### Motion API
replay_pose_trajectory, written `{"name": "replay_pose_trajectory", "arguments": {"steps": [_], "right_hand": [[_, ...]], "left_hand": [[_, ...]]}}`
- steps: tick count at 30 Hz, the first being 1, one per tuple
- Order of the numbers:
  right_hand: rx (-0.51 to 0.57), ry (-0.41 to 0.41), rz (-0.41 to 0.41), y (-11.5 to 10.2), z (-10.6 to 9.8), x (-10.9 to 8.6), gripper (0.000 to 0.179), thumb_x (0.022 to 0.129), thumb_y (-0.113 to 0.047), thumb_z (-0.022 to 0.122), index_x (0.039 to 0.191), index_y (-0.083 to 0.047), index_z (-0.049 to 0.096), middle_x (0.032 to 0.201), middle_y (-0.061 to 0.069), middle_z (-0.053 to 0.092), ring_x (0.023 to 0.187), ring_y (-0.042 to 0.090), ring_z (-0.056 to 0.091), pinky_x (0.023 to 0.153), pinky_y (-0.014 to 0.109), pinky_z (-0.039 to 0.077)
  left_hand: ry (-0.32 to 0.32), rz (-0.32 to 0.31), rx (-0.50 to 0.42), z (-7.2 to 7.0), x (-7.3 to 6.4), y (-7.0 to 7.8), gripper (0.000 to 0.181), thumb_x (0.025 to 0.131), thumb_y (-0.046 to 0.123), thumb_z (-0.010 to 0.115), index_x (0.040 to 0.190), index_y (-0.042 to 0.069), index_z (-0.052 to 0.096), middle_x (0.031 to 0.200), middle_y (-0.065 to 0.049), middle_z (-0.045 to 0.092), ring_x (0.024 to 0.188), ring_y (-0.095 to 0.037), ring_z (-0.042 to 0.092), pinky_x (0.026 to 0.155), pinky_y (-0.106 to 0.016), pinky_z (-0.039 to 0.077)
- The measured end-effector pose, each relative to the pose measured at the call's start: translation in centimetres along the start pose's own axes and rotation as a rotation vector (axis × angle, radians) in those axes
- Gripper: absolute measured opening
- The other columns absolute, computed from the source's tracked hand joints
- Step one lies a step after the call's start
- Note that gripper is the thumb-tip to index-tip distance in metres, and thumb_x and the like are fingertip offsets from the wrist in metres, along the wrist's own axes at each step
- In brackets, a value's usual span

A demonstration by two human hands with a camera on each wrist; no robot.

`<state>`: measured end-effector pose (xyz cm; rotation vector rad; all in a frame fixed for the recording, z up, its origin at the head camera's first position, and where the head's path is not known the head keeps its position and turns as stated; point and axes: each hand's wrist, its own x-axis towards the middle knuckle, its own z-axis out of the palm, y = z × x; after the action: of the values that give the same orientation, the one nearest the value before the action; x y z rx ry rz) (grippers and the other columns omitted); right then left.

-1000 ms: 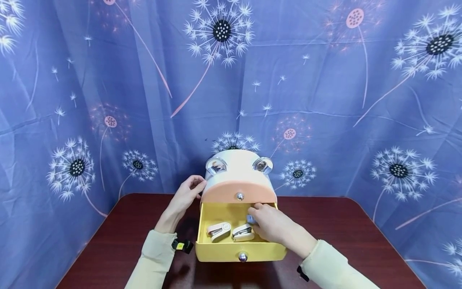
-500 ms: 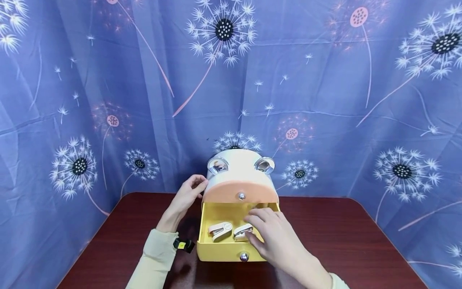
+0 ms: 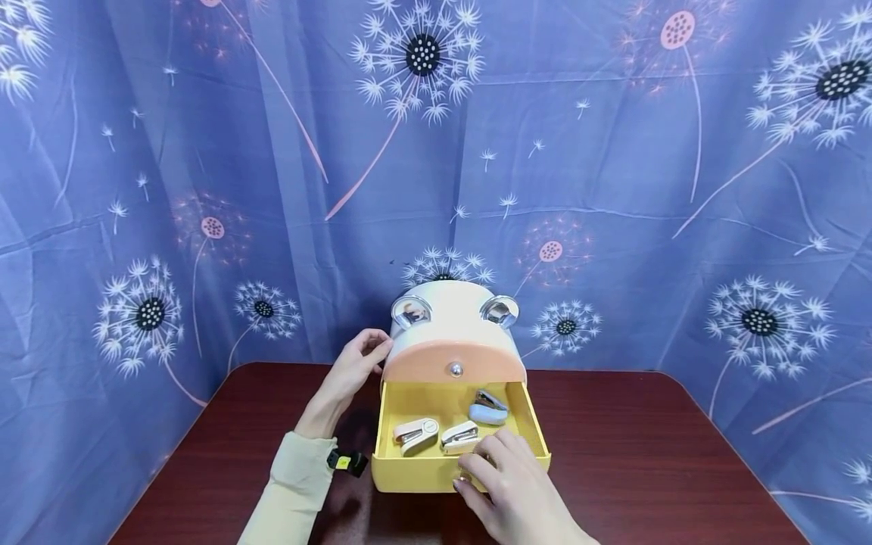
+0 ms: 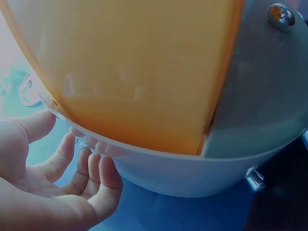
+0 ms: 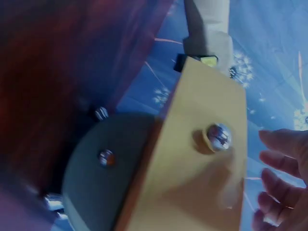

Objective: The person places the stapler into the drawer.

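A white, peach-fronted desktop drawer cabinet (image 3: 446,322) stands on the table, its yellow lower drawer (image 3: 405,475) pulled out. Inside lie three small staplers: a cream-and-pink stapler (image 3: 416,437) at the left, a white stapler (image 3: 459,437) beside it, and a blue stapler (image 3: 488,409) farther back on the right. My left hand (image 3: 354,365) rests its fingertips against the cabinet's left side, fingers loosely bent. In front of the drawer hovers my right hand (image 3: 511,484), holding nothing. Its relaxed fingers are close to the drawer's silver knob (image 5: 219,137), with a gap in the right wrist view.
The peach upper drawer (image 3: 422,365) is closed and has its own silver knob (image 3: 456,369). Two round chrome pieces stick out from the cabinet top. A blue dandelion-print curtain (image 3: 327,265) hangs behind the dark red table (image 3: 633,439).
My right hand has let go of the blue stapler in the drawer's back right, then drawn back toward me to the drawer front. The left hand stays at the cabinet's side.
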<state>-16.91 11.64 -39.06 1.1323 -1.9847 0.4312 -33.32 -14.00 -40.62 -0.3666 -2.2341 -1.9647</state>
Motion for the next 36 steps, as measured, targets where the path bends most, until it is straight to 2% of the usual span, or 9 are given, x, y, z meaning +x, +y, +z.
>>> {"name": "replay_pose_trajectory", "arguments": {"steps": [3,6,10,13,17,23,27,33,36], "right_hand": [[-0.012,0.019,0.001,-0.3,0.6,-0.6,0.008,0.080,-0.023,0.059,0.079,-0.016,0.058,0.074,-0.009,0.043,0.068,0.012,0.042,0.062,0.024,0.034],[-0.056,0.034,0.033,-0.6,1.1,-1.2,0.009,0.082,-0.025,0.056,0.078,-0.017,0.059,0.068,-0.012,0.046,0.059,0.006,0.045,0.051,0.017,0.035],[-0.107,0.055,0.065,-0.7,1.7,-2.0,0.010,0.082,-0.026,0.056,0.075,-0.020,0.058,0.060,-0.015,0.046,0.048,0.000,0.044,0.039,0.016,0.032],[-0.116,0.040,0.088,-0.7,2.1,-2.4,0.010,0.079,-0.028,0.059,0.074,-0.020,0.056,0.060,-0.016,0.045,0.047,0.000,0.043,0.038,0.016,0.030],[-0.110,0.017,0.124,-0.6,2.5,-2.9,0.014,0.073,-0.029,0.065,0.076,-0.020,0.055,0.060,-0.016,0.043,0.047,0.000,0.042,0.038,0.016,0.030],[-0.093,0.045,0.166,-0.3,2.8,-3.1,0.023,0.066,-0.031,0.073,0.074,-0.020,0.054,0.060,-0.019,0.040,0.047,-0.002,0.039,0.039,0.013,0.028],[-0.117,0.056,0.181,0.3,2.9,-3.0,0.023,0.067,-0.034,0.072,0.076,-0.020,0.055,0.062,-0.018,0.044,0.047,0.001,0.043,0.038,0.017,0.030],[-0.146,0.055,0.214,1.2,3.4,-2.7,0.022,0.069,-0.036,0.071,0.078,-0.021,0.057,0.064,-0.016,0.048,0.050,0.004,0.046,0.039,0.021,0.032],[-0.158,0.041,0.242,1.5,3.8,-2.4,0.021,0.068,-0.035,0.072,0.077,-0.022,0.057,0.063,-0.017,0.046,0.051,0.003,0.046,0.039,0.022,0.033]], "left_hand": [[-0.006,-0.001,-0.001,0.0,0.0,0.0,0.036,0.082,0.034,0.060,0.102,0.006,0.053,0.094,-0.009,0.052,0.081,-0.020,0.049,0.063,-0.035,0.046],[-0.016,0.001,-0.007,0.0,-0.4,0.8,0.033,0.084,0.030,0.059,0.102,0.004,0.052,0.093,-0.010,0.052,0.080,-0.021,0.048,0.063,-0.035,0.046],[-0.013,0.009,-0.006,0.0,-0.4,0.8,0.033,0.083,0.030,0.060,0.102,0.005,0.052,0.093,-0.010,0.052,0.080,-0.022,0.049,0.062,-0.034,0.046],[-0.006,0.014,-0.001,-0.1,0.0,0.0,0.035,0.081,0.035,0.061,0.101,0.007,0.053,0.094,-0.009,0.052,0.080,-0.021,0.049,0.060,-0.031,0.046],[-0.005,0.015,-0.001,0.0,0.0,0.0,0.035,0.082,0.034,0.060,0.101,0.006,0.053,0.094,-0.009,0.052,0.080,-0.020,0.049,0.060,-0.031,0.046],[-0.005,0.020,0.003,0.0,0.0,0.2,0.033,0.082,0.033,0.060,0.101,0.007,0.053,0.094,-0.009,0.052,0.081,-0.020,0.049,0.065,-0.041,0.046],[-0.002,0.015,-0.002,0.0,0.0,0.3,0.033,0.082,0.033,0.060,0.102,0.007,0.053,0.095,-0.009,0.052,0.082,-0.020,0.049,0.069,-0.049,0.044],[-0.008,-0.007,0.005,0.0,-0.1,0.4,0.034,0.083,0.032,0.060,0.102,0.006,0.053,0.096,-0.010,0.051,0.083,-0.022,0.048,0.067,-0.044,0.045],[-0.014,-0.007,0.003,0.0,-0.1,0.4,0.034,0.083,0.031,0.060,0.103,0.005,0.052,0.096,-0.011,0.051,0.084,-0.024,0.048,0.068,-0.045,0.045]]}}
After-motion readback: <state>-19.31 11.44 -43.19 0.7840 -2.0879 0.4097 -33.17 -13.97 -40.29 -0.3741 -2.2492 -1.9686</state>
